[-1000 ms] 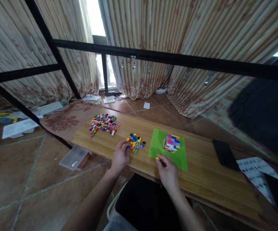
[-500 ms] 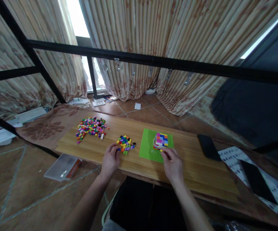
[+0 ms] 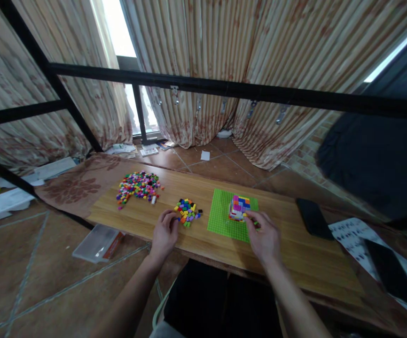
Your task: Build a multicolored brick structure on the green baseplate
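Note:
A small block of stacked toy bricks (image 3: 237,209), multicoloured on top with whitish sides, stands on a green baseplate (image 3: 221,220). At its near right corner my right hand (image 3: 265,237) is closed in a pinch, with a small yellow brick (image 3: 245,214) at the fingertips. Whether that brick touches the stack cannot be made out. My left hand (image 3: 165,231) rests at the near left side of a small pile of loose bricks (image 3: 188,211). Its fingers are curled together beside a blue brick, and what they hold is hidden.
A larger heap of mixed bricks (image 3: 138,185) lies farther left on the wooden board (image 3: 288,253). To the right are a black phone (image 3: 314,218), a printed sheet (image 3: 351,230) and another dark device (image 3: 394,272). A clear plastic box (image 3: 96,244) sits below the board's left front edge.
My right hand has shifted slightly right and away from me along the stack, carrying the yellow brick. My left hand stays by the small pile. The whole view has moved a little.

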Demonstrator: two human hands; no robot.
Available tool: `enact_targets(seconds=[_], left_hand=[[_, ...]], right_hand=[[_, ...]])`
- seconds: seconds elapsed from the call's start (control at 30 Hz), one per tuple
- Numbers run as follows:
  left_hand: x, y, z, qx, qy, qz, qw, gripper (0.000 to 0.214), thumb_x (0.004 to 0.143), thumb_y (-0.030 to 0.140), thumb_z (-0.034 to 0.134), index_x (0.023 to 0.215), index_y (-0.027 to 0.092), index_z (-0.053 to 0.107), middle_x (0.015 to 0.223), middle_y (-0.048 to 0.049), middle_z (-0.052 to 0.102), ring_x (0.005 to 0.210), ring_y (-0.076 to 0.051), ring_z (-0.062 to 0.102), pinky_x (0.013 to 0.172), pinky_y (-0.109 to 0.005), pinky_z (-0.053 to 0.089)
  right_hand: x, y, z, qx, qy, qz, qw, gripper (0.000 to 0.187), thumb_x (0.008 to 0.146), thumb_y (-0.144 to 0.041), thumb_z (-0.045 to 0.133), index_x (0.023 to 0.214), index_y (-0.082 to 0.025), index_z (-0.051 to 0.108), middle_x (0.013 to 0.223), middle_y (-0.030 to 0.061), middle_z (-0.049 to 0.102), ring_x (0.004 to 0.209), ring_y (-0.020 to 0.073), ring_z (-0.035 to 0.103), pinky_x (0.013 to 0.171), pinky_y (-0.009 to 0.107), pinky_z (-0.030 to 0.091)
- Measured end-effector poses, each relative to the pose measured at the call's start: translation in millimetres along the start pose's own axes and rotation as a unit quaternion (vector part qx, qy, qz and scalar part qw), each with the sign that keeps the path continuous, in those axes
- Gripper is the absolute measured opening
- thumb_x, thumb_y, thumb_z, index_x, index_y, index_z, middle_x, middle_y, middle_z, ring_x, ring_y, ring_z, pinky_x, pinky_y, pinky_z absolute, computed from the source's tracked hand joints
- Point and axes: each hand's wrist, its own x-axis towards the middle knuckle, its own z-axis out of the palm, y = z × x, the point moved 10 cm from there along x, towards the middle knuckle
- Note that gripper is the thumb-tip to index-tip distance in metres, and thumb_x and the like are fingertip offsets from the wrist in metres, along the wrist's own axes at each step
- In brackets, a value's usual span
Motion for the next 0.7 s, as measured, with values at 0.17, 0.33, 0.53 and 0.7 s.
enact_targets(seconds=[0.17, 0.33, 0.53, 0.7], left_hand=[[13.3, 39.6, 8.4, 0.02, 0.005, 0.061, 0.998, 0.018, 0.09, 0.024, 0.054, 0.105, 0.022, 0.064, 0.123, -0.01, 0.057, 0.117, -0.024, 0.056, 0.101, -0.042, 0.049], [42.7, 77.5, 55.4, 0.106, -0.081, 0.12, 0.984, 0.009, 0.08, 0.018, 0.061, 0.087, 0.02, 0.066, 0.111, -0.012, 0.062, 0.104, -0.029, 0.058, 0.092, -0.049, 0.049], [58.2, 72.3, 82.6, 0.188, -0.121, 0.09, 0.97, 0.008, 0.073, 0.013, 0.06, 0.071, 0.018, 0.066, 0.083, -0.0143, 0.063, 0.09, -0.033, 0.058, 0.08, -0.048, 0.048], [58.8, 69.7, 89.6, 0.288, -0.183, 0.072, 0.937, 0.015, 0.081, 0.014, 0.052, 0.082, 0.015, 0.066, 0.088, -0.0146, 0.066, 0.091, -0.032, 0.06, 0.081, -0.045, 0.047]], right_hand=[[-43.6, -6.7, 18.3, 0.06, -0.043, 0.025, 0.997, 0.024, 0.092, -0.039, 0.052, 0.095, -0.023, 0.071, 0.097, 0.0063, 0.07, 0.089, 0.0194, 0.065, 0.074, 0.032, 0.053], [-69.4, -9.5, 19.2, 0.086, -0.057, 0.036, 0.994, 0.021, 0.093, -0.036, 0.053, 0.095, -0.024, 0.071, 0.095, 0.0061, 0.07, 0.087, 0.0192, 0.066, 0.076, 0.032, 0.054], [-80.7, 11.1, -0.4, 0.089, -0.038, 0.067, 0.993, 0.018, 0.092, -0.034, 0.056, 0.098, -0.024, 0.07, 0.098, 0.0066, 0.069, 0.093, 0.0195, 0.065, 0.082, 0.033, 0.054], [-87.7, 25.8, -9.9, 0.099, -0.017, 0.093, 0.991, 0.018, 0.091, -0.034, 0.058, 0.097, -0.024, 0.071, 0.098, 0.0061, 0.069, 0.094, 0.0193, 0.065, 0.082, 0.033, 0.053]])
